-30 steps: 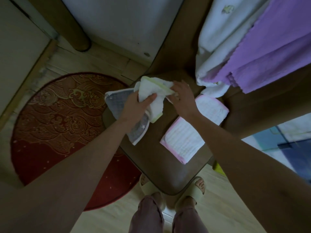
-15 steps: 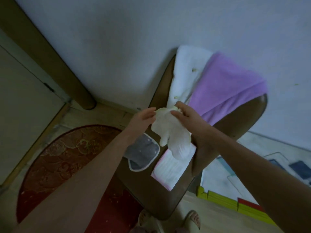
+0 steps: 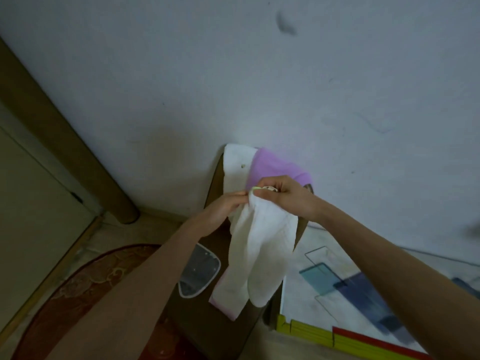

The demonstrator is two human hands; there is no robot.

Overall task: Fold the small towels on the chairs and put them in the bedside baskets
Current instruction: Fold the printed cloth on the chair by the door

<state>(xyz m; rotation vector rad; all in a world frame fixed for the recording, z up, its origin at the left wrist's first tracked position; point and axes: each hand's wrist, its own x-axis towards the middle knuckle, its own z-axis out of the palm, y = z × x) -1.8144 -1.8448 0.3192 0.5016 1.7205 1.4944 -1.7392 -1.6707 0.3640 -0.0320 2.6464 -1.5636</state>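
Hands up in front of the wall: right hand (image 3: 281,196) pinches the top edge of a small white cloth towel with a lime-green trim (image 3: 259,245), left hand (image 3: 223,211) grips the same edge just beside it. Towel hangs limp above the brown wooden chair (image 3: 207,323). On the seat, a grey white-edged towel (image 3: 198,274) at 9 o'clock of it and a pink-edged white towel (image 3: 228,292) underneath, maybe touching. Purple towel (image 3: 270,167) drapes the chair back.

Two hands: left hand (image 3: 223,211), right hand (image 3: 283,196); five towels; one chair (image 3: 215,178); one rug (image 3: 85,294).
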